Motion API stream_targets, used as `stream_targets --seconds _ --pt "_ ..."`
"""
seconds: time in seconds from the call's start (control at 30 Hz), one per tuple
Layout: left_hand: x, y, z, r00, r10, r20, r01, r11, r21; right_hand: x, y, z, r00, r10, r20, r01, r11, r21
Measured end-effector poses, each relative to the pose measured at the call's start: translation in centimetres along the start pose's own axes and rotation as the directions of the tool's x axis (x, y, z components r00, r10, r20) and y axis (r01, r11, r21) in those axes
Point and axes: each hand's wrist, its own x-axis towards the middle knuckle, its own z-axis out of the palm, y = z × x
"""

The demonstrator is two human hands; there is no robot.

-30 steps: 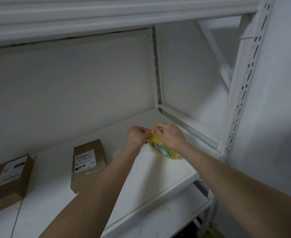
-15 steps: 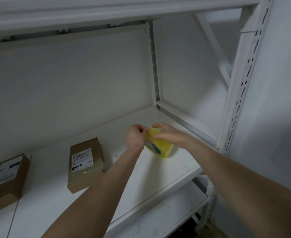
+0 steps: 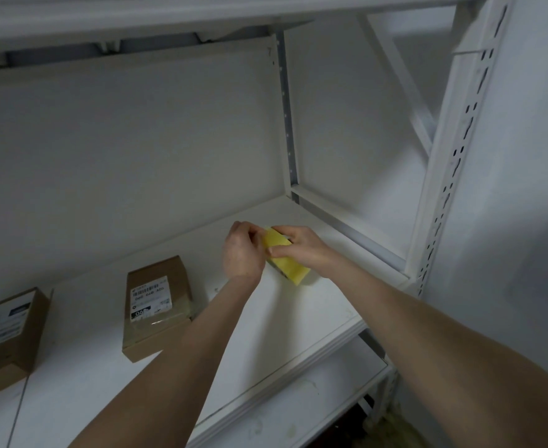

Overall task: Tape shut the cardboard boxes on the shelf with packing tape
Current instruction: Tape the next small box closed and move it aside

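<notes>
At mid-frame the yellow tape roll sat between both hands, the right hand gripping it and the left hand pinching its edge, well right of the cardboard box.

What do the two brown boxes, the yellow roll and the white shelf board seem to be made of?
The two brown boxes: matte cardboard, by their dull faces and creased edges. The yellow roll: probably plastic packing tape, a smooth wound band. The white shelf board: painted wood or laminate, perhaps; smooth, faintly scuffed.
</notes>
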Motion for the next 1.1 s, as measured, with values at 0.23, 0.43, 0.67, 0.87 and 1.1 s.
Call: stream_targets --seconds 0.23,0.43,0.67,0.87,1.1 --pt "0.2 -0.1 -0.7 0.986 0.164 -0.012 -0.162 0.984 0.078 -0.2 -1.1 0.2 0.999 0.050 -0.001 -0.050 0.990 0.131" --pt "0.6 -0.6 -1.1 0.993 -0.037 0.115 0.065 0.966 -0.249 -0.3 -0.8 0.2 0.998 0.059 0.010 -0.060 0.991 0.118" --pt "0.9 -0.9 -1.2 0.975 -0.119 0.185 0.156 0.967 -0.200 -0.6 -0.3 0.1 1.000 0.006 0.005 -0.006 1.000 0.031" --pt "0.3 -0.5 -0.9 0.993 -0.001 0.122 0.009 0.998 -0.066 -0.5 0.1 0.4 1.000 -0.010 -0.008 0.010 0.999 -0.034" --pt "-0.1 -0.3 -0.5 0.992 0.127 0.020 -0.128 0.992 0.023 -0.3 -0.6 0.5 0.999 0.009 -0.050 -0.009 1.000 -0.004"
